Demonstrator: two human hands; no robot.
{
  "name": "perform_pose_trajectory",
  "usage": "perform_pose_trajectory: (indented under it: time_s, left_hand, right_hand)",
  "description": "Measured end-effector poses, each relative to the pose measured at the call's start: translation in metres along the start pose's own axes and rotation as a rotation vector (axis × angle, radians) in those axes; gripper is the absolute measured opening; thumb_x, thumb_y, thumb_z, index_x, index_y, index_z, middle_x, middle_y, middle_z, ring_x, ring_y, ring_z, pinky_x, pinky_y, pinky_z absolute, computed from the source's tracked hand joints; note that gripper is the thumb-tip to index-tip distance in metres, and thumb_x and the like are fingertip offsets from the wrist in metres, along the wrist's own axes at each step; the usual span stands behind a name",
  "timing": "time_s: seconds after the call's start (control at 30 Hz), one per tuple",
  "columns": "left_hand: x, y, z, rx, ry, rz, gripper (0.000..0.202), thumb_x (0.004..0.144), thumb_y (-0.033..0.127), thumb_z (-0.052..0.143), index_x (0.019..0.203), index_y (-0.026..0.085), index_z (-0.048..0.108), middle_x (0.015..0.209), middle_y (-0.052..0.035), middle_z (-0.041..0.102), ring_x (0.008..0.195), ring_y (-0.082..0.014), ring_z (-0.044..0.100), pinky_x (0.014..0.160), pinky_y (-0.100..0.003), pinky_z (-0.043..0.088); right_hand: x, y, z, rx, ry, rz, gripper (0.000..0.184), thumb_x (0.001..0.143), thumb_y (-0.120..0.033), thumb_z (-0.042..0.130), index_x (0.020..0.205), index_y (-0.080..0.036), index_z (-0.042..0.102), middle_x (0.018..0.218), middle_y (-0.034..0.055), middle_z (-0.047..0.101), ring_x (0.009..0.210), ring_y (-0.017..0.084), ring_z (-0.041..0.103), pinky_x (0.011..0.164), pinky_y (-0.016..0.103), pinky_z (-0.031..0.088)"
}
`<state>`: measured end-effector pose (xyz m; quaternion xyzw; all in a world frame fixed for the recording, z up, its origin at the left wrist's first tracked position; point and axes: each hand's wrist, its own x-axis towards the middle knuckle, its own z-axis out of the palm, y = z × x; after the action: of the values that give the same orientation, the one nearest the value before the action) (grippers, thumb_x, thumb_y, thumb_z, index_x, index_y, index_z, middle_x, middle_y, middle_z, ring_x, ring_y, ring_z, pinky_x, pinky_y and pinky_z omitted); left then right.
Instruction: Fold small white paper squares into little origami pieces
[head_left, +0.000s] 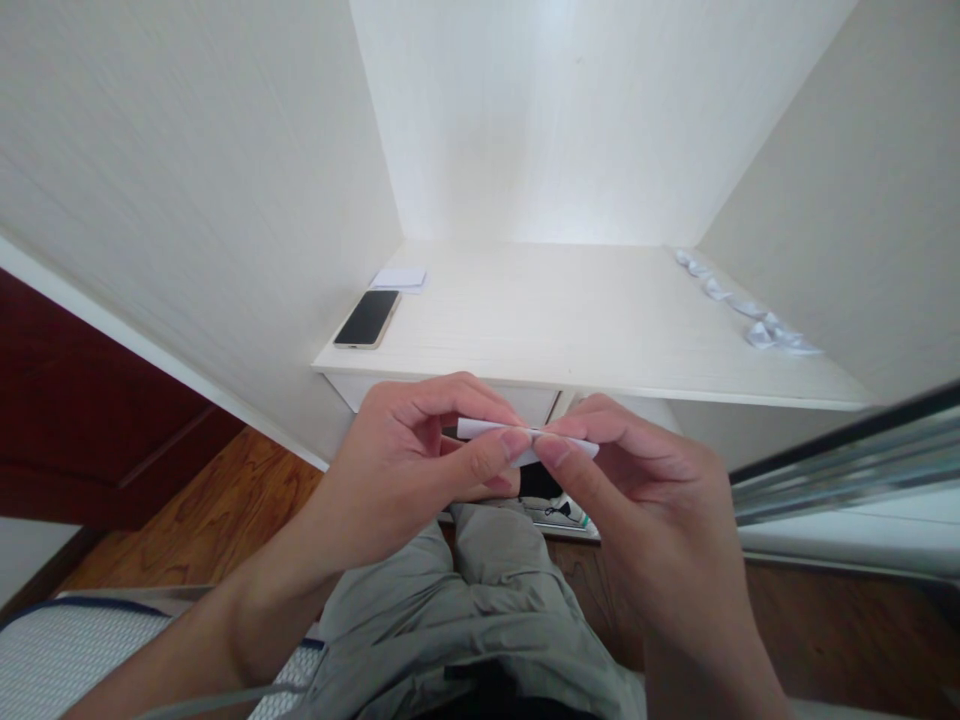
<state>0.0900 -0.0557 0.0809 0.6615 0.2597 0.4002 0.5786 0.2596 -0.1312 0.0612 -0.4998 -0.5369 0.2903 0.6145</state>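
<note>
Both my hands meet in front of me, below the front edge of a pale wooden desk [585,330]. My left hand [420,450] and my right hand [637,480] each pinch a small folded piece of white paper [484,429] between thumb and fingers. The paper lies flat and edge-on between the thumbs, which touch at its middle. My knees in grey trousers [480,590] are right beneath the hands.
A black phone [367,318] lies at the desk's left, with a white slip of paper [399,279] behind it. Several small folded white paper pieces [750,315] line the desk's right edge. Wood floor and a dark red cabinet [82,410] are to the left.
</note>
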Motion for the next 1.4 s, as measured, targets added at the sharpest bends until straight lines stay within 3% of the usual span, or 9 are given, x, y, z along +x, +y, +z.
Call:
perform_pose_trajectory:
  time_s: [0.3, 0.5, 0.63, 0.7, 0.87, 0.97, 1.1, 1.23, 1.4]
  left_hand:
    - [-0.002, 0.003, 0.003, 0.029, -0.033, -0.113, 0.008, 0.088, 0.027, 0.078, 0.082, 0.021, 0.078, 0.084, -0.0001, 0.074, 0.068, -0.0141, 0.071, 0.056, -0.026, 0.066]
    - [0.007, 0.001, 0.003, 0.170, -0.129, -0.284, 0.015, 0.088, 0.033, 0.076, 0.081, 0.019, 0.076, 0.076, -0.0005, 0.073, 0.064, -0.0141, 0.070, 0.055, -0.023, 0.061]
    - [0.020, -0.006, -0.015, 0.174, -0.199, -0.385, 0.018, 0.086, 0.034, 0.077, 0.077, 0.018, 0.077, 0.075, -0.0023, 0.073, 0.062, -0.0123, 0.067, 0.056, -0.021, 0.058]
    - [0.025, -0.010, -0.037, 0.141, -0.148, -0.394, 0.019, 0.083, 0.032, 0.079, 0.072, 0.017, 0.078, 0.075, -0.0043, 0.075, 0.062, -0.0109, 0.065, 0.054, -0.017, 0.055]
    - [0.018, -0.017, -0.084, 0.087, 0.211, -0.392, 0.020, 0.077, 0.035, 0.086, 0.071, 0.017, 0.079, 0.077, -0.0066, 0.074, 0.072, -0.0141, 0.068, 0.051, -0.016, 0.055]
    - [0.008, -0.023, -0.073, 0.033, 0.221, -0.413, 0.019, 0.078, 0.036, 0.087, 0.083, 0.019, 0.080, 0.088, -0.0052, 0.077, 0.083, -0.0179, 0.072, 0.060, -0.022, 0.060]
    - [0.007, -0.029, -0.035, 0.028, 0.011, -0.313, 0.031, 0.079, 0.032, 0.087, 0.106, 0.021, 0.077, 0.109, -0.0051, 0.079, 0.098, -0.0180, 0.072, 0.086, -0.028, 0.058]
    - [0.015, -0.028, -0.013, 0.215, -0.145, -0.318, 0.023, 0.088, 0.038, 0.075, 0.093, 0.016, 0.077, 0.085, -0.0042, 0.076, 0.079, -0.0163, 0.068, 0.072, -0.026, 0.051]
    - [0.019, -0.030, -0.008, 0.348, -0.196, -0.352, 0.027, 0.090, 0.042, 0.067, 0.087, 0.016, 0.074, 0.073, -0.0018, 0.069, 0.067, -0.0156, 0.060, 0.061, -0.027, 0.044]
  right_hand:
    - [-0.003, 0.006, -0.003, 0.128, -0.049, 0.109, 0.011, 0.093, -0.028, 0.074, 0.083, -0.029, 0.078, 0.075, -0.0030, 0.070, 0.073, 0.015, 0.059, 0.066, 0.030, 0.044]
    - [-0.003, 0.016, 0.001, 0.329, -0.046, 0.269, 0.010, 0.088, -0.029, 0.079, 0.078, -0.027, 0.079, 0.075, -0.0031, 0.074, 0.071, 0.013, 0.061, 0.068, 0.028, 0.045]
    - [0.002, 0.029, -0.001, 0.439, 0.015, 0.412, 0.014, 0.077, -0.033, 0.086, 0.070, -0.023, 0.078, 0.067, -0.0017, 0.071, 0.066, 0.012, 0.058, 0.065, 0.028, 0.043]
    - [0.004, 0.037, -0.008, 0.450, 0.106, 0.465, 0.018, 0.070, -0.034, 0.090, 0.066, -0.021, 0.077, 0.064, -0.0006, 0.070, 0.066, 0.013, 0.057, 0.067, 0.028, 0.043]
    - [0.003, 0.046, -0.022, 0.426, 0.204, 0.495, 0.020, 0.063, -0.033, 0.093, 0.063, -0.020, 0.077, 0.063, 0.0006, 0.068, 0.065, 0.014, 0.057, 0.067, 0.030, 0.044]
    - [0.004, 0.046, -0.013, 0.427, 0.159, 0.512, 0.019, 0.065, -0.034, 0.090, 0.062, -0.021, 0.076, 0.063, 0.0008, 0.068, 0.065, 0.015, 0.057, 0.067, 0.031, 0.044]
    - [0.006, 0.045, 0.006, 0.431, 0.088, 0.495, 0.019, 0.068, -0.033, 0.088, 0.063, -0.019, 0.075, 0.063, -0.0002, 0.068, 0.064, 0.013, 0.057, 0.066, 0.029, 0.043]
    - [0.004, 0.049, 0.012, 0.389, 0.016, 0.463, 0.020, 0.074, -0.036, 0.086, 0.068, -0.019, 0.076, 0.066, 0.0000, 0.070, 0.065, 0.014, 0.058, 0.066, 0.029, 0.044]
    - [-0.001, 0.054, 0.016, 0.338, 0.030, 0.439, 0.019, 0.076, -0.035, 0.086, 0.069, -0.020, 0.077, 0.065, -0.0014, 0.069, 0.064, 0.012, 0.057, 0.065, 0.028, 0.044]
